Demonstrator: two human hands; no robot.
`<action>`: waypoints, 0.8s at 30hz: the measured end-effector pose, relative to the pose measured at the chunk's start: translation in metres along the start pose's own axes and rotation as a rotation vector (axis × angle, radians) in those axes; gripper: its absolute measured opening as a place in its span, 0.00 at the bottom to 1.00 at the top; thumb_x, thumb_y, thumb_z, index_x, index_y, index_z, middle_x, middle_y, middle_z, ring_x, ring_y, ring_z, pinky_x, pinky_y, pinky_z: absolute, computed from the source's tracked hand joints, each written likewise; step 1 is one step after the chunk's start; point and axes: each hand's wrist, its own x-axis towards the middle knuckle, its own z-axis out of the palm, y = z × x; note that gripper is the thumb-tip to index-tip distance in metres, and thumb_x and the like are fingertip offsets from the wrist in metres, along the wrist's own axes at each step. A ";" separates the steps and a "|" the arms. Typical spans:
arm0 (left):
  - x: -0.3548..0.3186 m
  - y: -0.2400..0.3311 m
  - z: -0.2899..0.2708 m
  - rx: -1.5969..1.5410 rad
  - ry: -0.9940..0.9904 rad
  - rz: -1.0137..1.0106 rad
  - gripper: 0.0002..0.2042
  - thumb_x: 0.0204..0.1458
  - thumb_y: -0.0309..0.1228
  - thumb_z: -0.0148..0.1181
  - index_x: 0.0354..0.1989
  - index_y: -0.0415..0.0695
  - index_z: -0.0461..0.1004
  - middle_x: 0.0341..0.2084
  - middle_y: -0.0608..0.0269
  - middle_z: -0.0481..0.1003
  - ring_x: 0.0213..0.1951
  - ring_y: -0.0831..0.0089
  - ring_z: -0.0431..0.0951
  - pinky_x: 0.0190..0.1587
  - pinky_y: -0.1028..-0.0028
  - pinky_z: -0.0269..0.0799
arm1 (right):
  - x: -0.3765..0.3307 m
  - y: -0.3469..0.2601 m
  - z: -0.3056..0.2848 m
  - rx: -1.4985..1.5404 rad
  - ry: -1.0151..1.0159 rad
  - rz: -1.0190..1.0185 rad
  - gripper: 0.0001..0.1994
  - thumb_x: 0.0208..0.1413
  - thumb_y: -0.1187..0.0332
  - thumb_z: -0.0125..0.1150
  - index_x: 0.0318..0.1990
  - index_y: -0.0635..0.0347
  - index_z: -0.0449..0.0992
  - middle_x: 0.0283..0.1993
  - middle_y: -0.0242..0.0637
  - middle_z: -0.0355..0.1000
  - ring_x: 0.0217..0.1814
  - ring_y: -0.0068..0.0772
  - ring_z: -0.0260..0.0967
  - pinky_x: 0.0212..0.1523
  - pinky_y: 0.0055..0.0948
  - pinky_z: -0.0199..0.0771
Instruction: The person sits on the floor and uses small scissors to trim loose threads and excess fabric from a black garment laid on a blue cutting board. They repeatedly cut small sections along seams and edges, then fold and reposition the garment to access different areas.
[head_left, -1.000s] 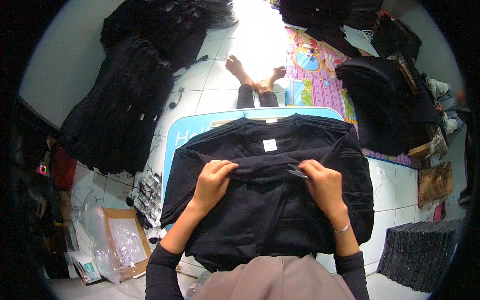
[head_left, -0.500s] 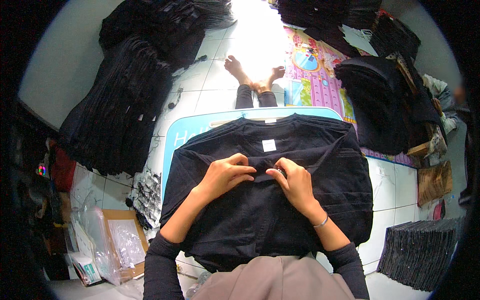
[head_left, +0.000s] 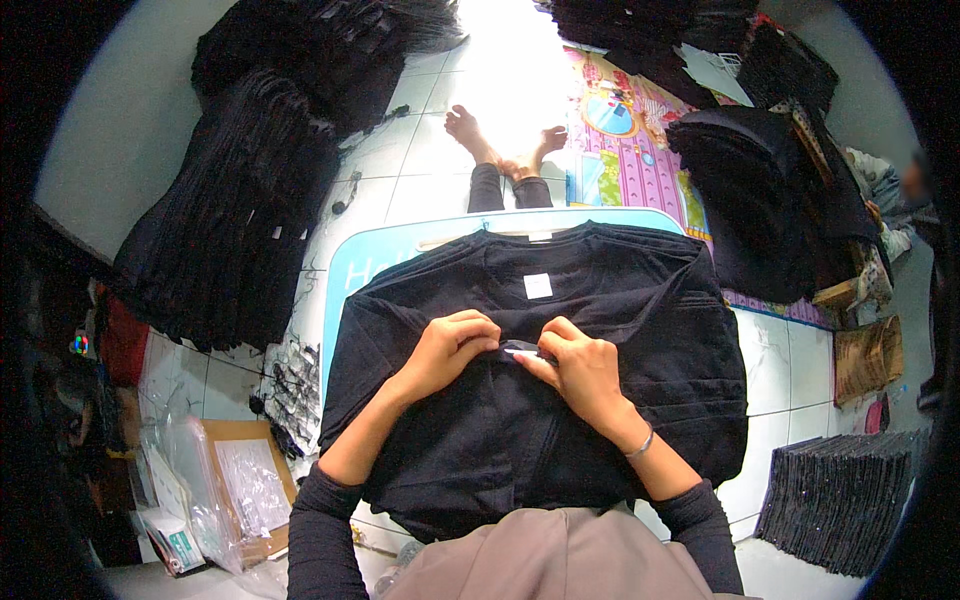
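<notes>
A black T-shirt [head_left: 450, 440] lies spread over a low table, on top of other black shirts, with a white label [head_left: 538, 286] below its neckline. My left hand [head_left: 448, 350] pinches the shirt's cloth near the middle of the chest, thumb and fingers together. Just beside it, my right hand [head_left: 580, 365] is closed round small thread snips [head_left: 520, 352]. Their shiny blades point left toward the pinched cloth, and the fingers cover most of their body. Whether a thread lies between the blades is too small to tell.
The light blue table [head_left: 375, 240] stands over a white tiled floor. Tall piles of black garments [head_left: 230, 220] rise at the left, more [head_left: 740, 200] at the right. A stack of black folded pieces [head_left: 835, 500] sits at the lower right, plastic-wrapped cardboard [head_left: 245, 480] at the lower left.
My left fingers have closed on the cloth. My right hand has turned and shifted slightly left, so the snips' blades now show between the two hands.
</notes>
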 end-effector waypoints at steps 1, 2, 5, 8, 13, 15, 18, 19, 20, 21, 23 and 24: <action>0.000 0.001 -0.001 -0.008 0.024 0.003 0.05 0.52 0.24 0.60 0.36 0.36 0.77 0.33 0.57 0.77 0.36 0.67 0.79 0.40 0.72 0.74 | 0.001 0.000 0.002 -0.009 -0.006 0.000 0.19 0.53 0.50 0.63 0.23 0.56 0.73 0.31 0.32 0.70 0.23 0.38 0.73 0.22 0.34 0.71; -0.001 0.002 -0.001 -0.012 0.026 0.001 0.05 0.52 0.23 0.61 0.36 0.36 0.77 0.33 0.58 0.77 0.36 0.68 0.78 0.40 0.72 0.74 | 0.002 -0.001 0.004 -0.019 -0.010 -0.005 0.19 0.53 0.50 0.63 0.23 0.56 0.73 0.31 0.32 0.69 0.23 0.37 0.73 0.22 0.34 0.71; -0.001 0.002 0.002 0.008 0.029 0.016 0.05 0.52 0.22 0.60 0.36 0.36 0.77 0.33 0.58 0.77 0.34 0.70 0.78 0.38 0.74 0.74 | 0.005 -0.001 0.010 -0.037 -0.004 -0.043 0.18 0.53 0.51 0.63 0.23 0.55 0.73 0.30 0.32 0.69 0.22 0.37 0.73 0.21 0.34 0.71; -0.002 0.000 -0.001 -0.074 0.031 -0.039 0.04 0.52 0.21 0.60 0.36 0.35 0.77 0.32 0.59 0.76 0.32 0.73 0.78 0.35 0.76 0.74 | 0.004 0.000 0.014 -0.057 0.013 -0.071 0.18 0.53 0.51 0.62 0.23 0.55 0.73 0.31 0.31 0.69 0.21 0.37 0.72 0.21 0.33 0.70; -0.034 -0.009 -0.079 -0.282 0.469 -0.215 0.07 0.59 0.30 0.58 0.37 0.39 0.77 0.31 0.62 0.76 0.30 0.76 0.78 0.35 0.77 0.75 | -0.009 -0.001 0.009 -0.046 0.059 -0.068 0.18 0.53 0.50 0.62 0.26 0.56 0.73 0.34 0.32 0.71 0.21 0.36 0.73 0.21 0.31 0.71; -0.063 -0.014 -0.142 -0.009 0.840 -0.096 0.11 0.59 0.36 0.58 0.37 0.40 0.78 0.30 0.63 0.77 0.30 0.76 0.78 0.36 0.76 0.75 | -0.016 -0.005 0.006 -0.041 0.072 -0.065 0.19 0.53 0.49 0.62 0.28 0.58 0.72 0.39 0.32 0.72 0.22 0.36 0.73 0.21 0.30 0.72; -0.113 -0.015 -0.194 1.497 0.804 -0.777 0.25 0.47 0.29 0.68 0.55 0.41 0.69 0.52 0.52 0.70 0.53 0.59 0.73 0.51 0.59 0.72 | -0.020 -0.011 0.004 -0.050 0.090 -0.065 0.20 0.51 0.49 0.63 0.29 0.60 0.72 0.40 0.34 0.72 0.22 0.37 0.73 0.21 0.29 0.73; -0.113 -0.019 -0.196 1.461 0.867 -0.776 0.29 0.45 0.28 0.69 0.58 0.42 0.66 0.54 0.51 0.68 0.55 0.57 0.71 0.53 0.57 0.70 | -0.020 -0.011 0.002 -0.010 0.041 -0.051 0.20 0.51 0.49 0.63 0.29 0.60 0.72 0.38 0.35 0.71 0.24 0.39 0.73 0.22 0.31 0.73; -0.110 -0.019 -0.185 1.412 0.913 -0.870 0.32 0.43 0.27 0.70 0.60 0.43 0.64 0.56 0.50 0.65 0.58 0.55 0.68 0.56 0.55 0.67 | -0.018 -0.009 0.001 0.031 -0.014 -0.039 0.20 0.51 0.49 0.63 0.29 0.60 0.72 0.37 0.36 0.71 0.25 0.41 0.74 0.23 0.34 0.74; -0.099 -0.018 -0.170 1.297 0.942 -0.946 0.36 0.41 0.26 0.70 0.62 0.45 0.62 0.59 0.49 0.63 0.60 0.53 0.65 0.58 0.53 0.65 | -0.016 -0.004 -0.003 0.102 -0.028 -0.010 0.20 0.51 0.50 0.64 0.29 0.60 0.71 0.36 0.38 0.70 0.26 0.44 0.73 0.25 0.37 0.74; -0.060 -0.006 -0.133 1.131 0.747 -0.218 0.32 0.41 0.25 0.69 0.58 0.43 0.66 0.53 0.50 0.69 0.55 0.55 0.70 0.55 0.56 0.67 | -0.010 0.011 -0.013 0.236 -0.011 0.075 0.16 0.50 0.57 0.67 0.31 0.59 0.71 0.37 0.40 0.69 0.31 0.50 0.73 0.30 0.44 0.74; -0.034 0.000 -0.107 0.735 0.646 -0.146 0.26 0.42 0.25 0.69 0.53 0.42 0.71 0.49 0.48 0.71 0.51 0.55 0.73 0.53 0.58 0.68 | -0.008 0.019 -0.020 0.136 0.053 0.139 0.11 0.49 0.66 0.67 0.35 0.59 0.71 0.41 0.40 0.70 0.34 0.51 0.75 0.32 0.43 0.76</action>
